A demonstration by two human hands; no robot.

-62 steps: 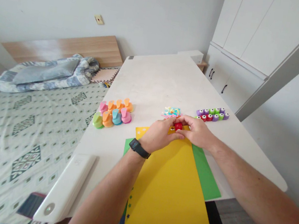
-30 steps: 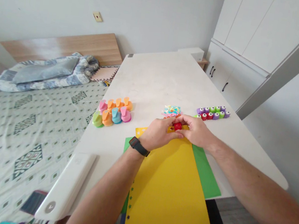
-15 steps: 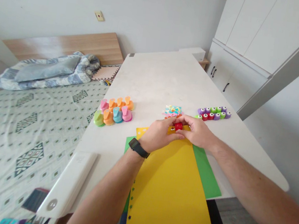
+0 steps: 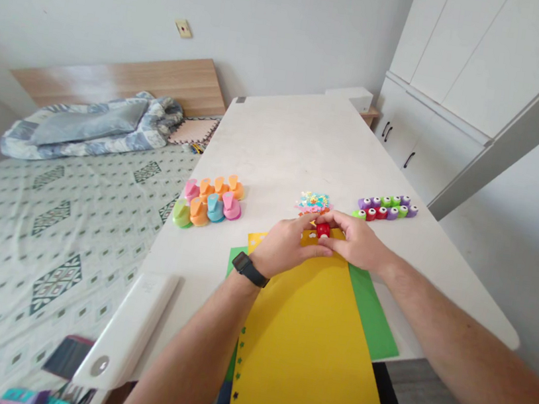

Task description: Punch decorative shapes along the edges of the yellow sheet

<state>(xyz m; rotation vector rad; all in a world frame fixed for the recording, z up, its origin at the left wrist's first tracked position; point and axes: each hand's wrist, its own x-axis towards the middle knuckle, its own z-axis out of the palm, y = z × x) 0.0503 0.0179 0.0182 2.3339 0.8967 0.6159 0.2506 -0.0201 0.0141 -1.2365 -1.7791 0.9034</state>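
A small red paper punch [image 4: 323, 229] sits on the far edge of a yellow sheet [image 4: 309, 348] that lies over a green sheet [image 4: 371, 316] on the white table [image 4: 287, 144]. My left hand [image 4: 286, 244], with a black watch on its wrist, and my right hand [image 4: 357, 240] both close their fingers on the red punch from either side. Small holes run along the yellow sheet's left and far edges.
Larger pastel punches [image 4: 209, 203] stand in a group at the left. A pile of colourful cut-outs [image 4: 313, 202] lies just beyond my hands. A row of small punches [image 4: 386, 207] is at the right. A bed [image 4: 47, 211] lies left, white cupboards [image 4: 449, 67] right.
Both hands stay pinched on the red punch at the sheet's far edge; only the camera has shifted slightly.
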